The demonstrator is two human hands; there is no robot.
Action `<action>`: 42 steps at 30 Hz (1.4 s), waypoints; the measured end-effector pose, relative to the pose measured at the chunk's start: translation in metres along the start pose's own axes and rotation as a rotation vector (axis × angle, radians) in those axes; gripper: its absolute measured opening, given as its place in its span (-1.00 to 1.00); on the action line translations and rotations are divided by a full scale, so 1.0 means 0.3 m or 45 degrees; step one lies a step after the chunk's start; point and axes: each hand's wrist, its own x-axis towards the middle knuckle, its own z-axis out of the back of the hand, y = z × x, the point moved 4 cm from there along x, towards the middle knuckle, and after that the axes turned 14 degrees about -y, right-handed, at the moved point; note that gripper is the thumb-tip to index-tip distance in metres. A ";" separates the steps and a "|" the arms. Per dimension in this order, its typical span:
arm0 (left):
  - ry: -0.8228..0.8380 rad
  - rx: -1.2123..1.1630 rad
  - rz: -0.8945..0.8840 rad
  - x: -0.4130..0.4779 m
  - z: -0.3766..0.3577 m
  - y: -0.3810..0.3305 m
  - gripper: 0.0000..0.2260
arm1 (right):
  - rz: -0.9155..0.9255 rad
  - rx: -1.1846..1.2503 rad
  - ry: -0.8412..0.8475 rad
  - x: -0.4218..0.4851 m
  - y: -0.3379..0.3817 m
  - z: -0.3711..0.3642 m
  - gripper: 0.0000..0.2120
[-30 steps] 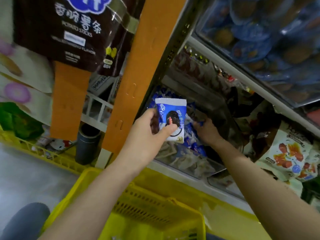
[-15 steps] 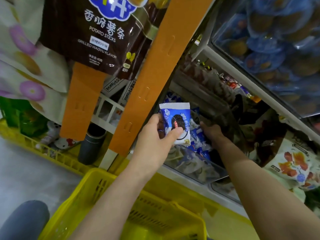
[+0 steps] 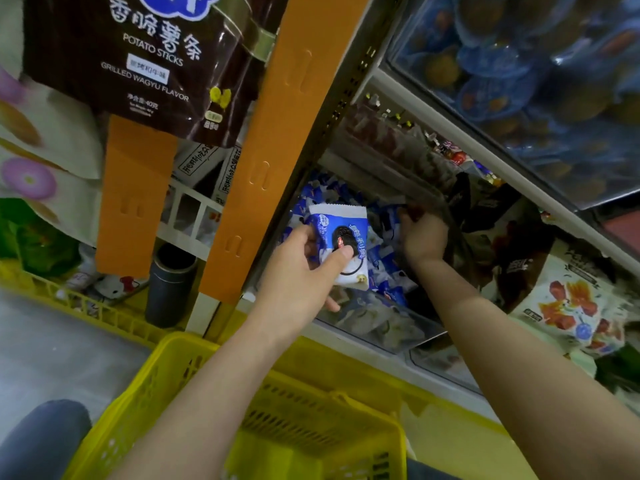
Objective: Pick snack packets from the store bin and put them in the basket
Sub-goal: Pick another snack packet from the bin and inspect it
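Okay, your left hand (image 3: 298, 271) pinches one snack packet (image 3: 346, 223), thumb across its printed front and the other fingers behind it. The packet's long axis runs up-down in view, tipped slightly, with the crimped white end pointing up toward the shelf and the face toward you. It sits just in front of the store bin (image 3: 377, 323), over the blue-and-white pile (image 3: 384, 271), and well above the yellow basket (image 3: 311, 407). Versus half a second ago the grip and tilt match, and the packet has not gone toward the basket. Your right hand (image 3: 424, 237) has shifted farther back in the bin. Its fingers curl down out of sight, so I can't tell if they hold anything. Count: one packet in hand, one basket, one bin, loose packets too many to count.
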 end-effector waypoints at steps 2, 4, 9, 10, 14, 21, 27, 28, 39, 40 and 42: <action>-0.005 0.020 0.004 -0.008 0.001 0.007 -0.78 | 0.005 0.150 -0.059 -0.011 0.047 0.078 -0.79; 0.000 0.028 0.007 -0.017 0.000 0.012 -0.79 | -0.015 0.331 -0.081 -0.034 0.088 0.160 -0.80; -0.007 -0.175 0.213 -0.056 -0.014 0.018 -0.84 | -0.324 0.809 0.356 -0.167 0.123 0.305 -0.88; 0.035 -0.230 0.267 -0.067 -0.024 0.018 -0.73 | -0.370 0.864 0.481 -0.201 0.122 0.323 -0.88; 0.304 -0.316 0.366 -0.127 -0.060 0.018 -0.40 | -0.405 0.866 0.698 -0.319 0.122 0.367 -0.91; 0.323 -0.348 0.337 -0.120 -0.025 0.006 -0.81 | -0.190 0.788 0.626 -0.342 0.131 0.394 -0.93; 0.342 -0.468 0.393 -0.119 -0.009 -0.018 -0.54 | -0.348 0.726 1.101 -0.376 0.147 0.356 -0.76; 0.346 -0.487 0.399 -0.119 -0.009 -0.020 -0.52 | -0.342 0.752 1.140 -0.379 0.155 0.360 -0.76; 0.263 -0.358 0.329 -0.105 0.009 0.007 -0.72 | -0.432 0.877 1.034 -0.374 0.164 0.305 -0.87; 0.230 -0.369 0.334 -0.101 0.015 0.010 -0.74 | -0.470 0.919 0.990 -0.363 0.162 0.298 -0.86; 0.137 -0.400 0.347 -0.086 0.027 0.017 -0.77 | -0.519 0.960 0.847 -0.319 0.152 0.280 -0.84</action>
